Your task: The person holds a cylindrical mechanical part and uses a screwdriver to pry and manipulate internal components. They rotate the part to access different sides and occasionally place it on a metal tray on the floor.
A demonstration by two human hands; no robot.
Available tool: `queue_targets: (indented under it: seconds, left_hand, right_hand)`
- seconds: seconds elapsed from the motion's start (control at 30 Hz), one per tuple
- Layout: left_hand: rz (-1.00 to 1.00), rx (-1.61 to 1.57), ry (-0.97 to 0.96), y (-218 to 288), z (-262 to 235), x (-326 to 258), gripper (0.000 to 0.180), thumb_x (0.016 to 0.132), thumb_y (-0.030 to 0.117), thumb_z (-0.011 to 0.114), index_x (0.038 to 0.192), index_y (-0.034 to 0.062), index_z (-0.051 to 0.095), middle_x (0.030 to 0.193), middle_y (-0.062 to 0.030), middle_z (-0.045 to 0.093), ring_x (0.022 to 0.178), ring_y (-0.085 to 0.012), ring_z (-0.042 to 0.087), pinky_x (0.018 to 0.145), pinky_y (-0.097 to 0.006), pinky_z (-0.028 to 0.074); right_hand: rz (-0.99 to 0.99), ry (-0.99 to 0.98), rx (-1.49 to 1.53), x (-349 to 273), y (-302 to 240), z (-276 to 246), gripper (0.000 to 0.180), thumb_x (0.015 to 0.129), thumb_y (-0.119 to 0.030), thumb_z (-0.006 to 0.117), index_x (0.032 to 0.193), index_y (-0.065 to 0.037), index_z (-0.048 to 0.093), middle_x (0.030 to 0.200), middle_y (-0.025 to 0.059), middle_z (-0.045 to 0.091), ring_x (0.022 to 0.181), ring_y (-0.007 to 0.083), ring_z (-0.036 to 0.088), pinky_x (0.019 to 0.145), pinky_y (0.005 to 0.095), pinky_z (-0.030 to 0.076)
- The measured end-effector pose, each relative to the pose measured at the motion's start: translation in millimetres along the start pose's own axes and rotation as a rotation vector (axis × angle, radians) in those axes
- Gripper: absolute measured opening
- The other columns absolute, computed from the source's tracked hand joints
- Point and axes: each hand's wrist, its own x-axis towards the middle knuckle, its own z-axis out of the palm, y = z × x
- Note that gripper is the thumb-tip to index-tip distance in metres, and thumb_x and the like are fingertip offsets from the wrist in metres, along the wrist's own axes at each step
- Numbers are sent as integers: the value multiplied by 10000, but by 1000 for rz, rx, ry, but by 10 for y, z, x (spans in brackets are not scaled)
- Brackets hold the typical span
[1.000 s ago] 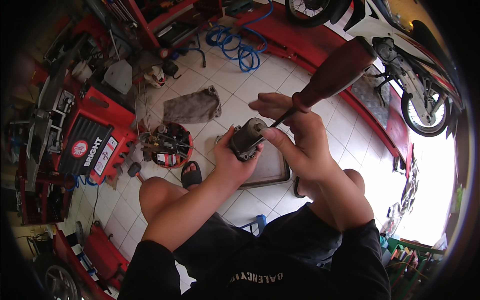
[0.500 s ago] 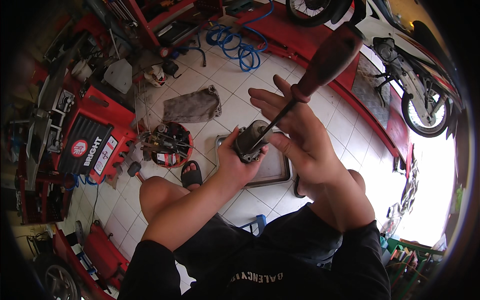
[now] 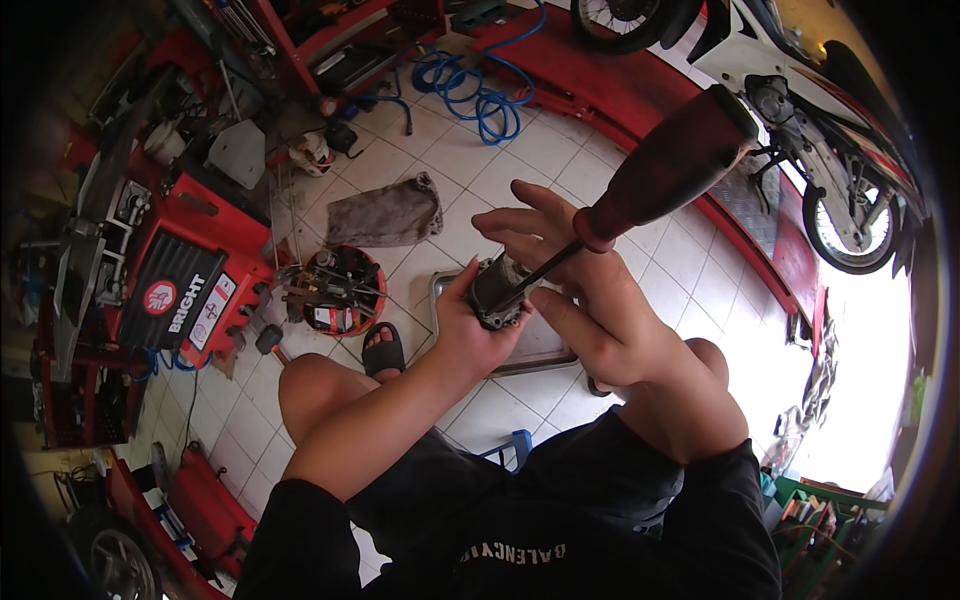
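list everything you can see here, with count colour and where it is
metal part: 1, grey cylinder, gripped in the left hand above the tray
screwdriver: 1, dark red handle with dark shaft, tip in the metal part
tray: 1, grey metal, on the tiled floor under the hands
rag: 1, grey-brown, on the floor behind the tray
round tool holder: 1, red, on the floor left of the tray
hose: 1, blue, coiled on the floor at the top
tool cart: 1, red and black, far left
motorcycle: 1, white and black, upper right on a red ramp
sandal: 1, black, on the foot by the tray
left hand: 1, wrapped round the metal part
right hand: 1, fingers open, against the screwdriver shaft
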Motion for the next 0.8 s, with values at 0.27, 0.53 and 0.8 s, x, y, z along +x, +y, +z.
queue_targets:
  seconds: [0.27,0.53,0.8]
  left_hand:
    - [-23,78,38,-24,180,-125,366,1025,352,481,1206,51,586,1201,-120,658,1222,-301,590,1080,-466,438]
    - [-26,5,-56,10,34,-59,393,1036,354,453,1231,35,573,1141,-126,688,1189,-307,611,1065,-459,448]
    - [132,426,-202,-73,86,-202,418,1043,373,425,1269,44,551,1280,-129,607,1180,-300,604,1109,-453,421]
  right_hand:
    - [119,-148,-352,-47,-24,-263,211,807,-13,775,1000,16,695,913,143,748,835,311,747,756,352,588]
    - [-36,-141,-250,-23,88,-157,302,805,34,741,1096,49,661,1091,185,727,957,315,740,808,347,583]
    - [108,-132,-394,-57,-15,-200,260,747,-39,862,960,18,724,931,104,759,887,231,759,753,286,569]
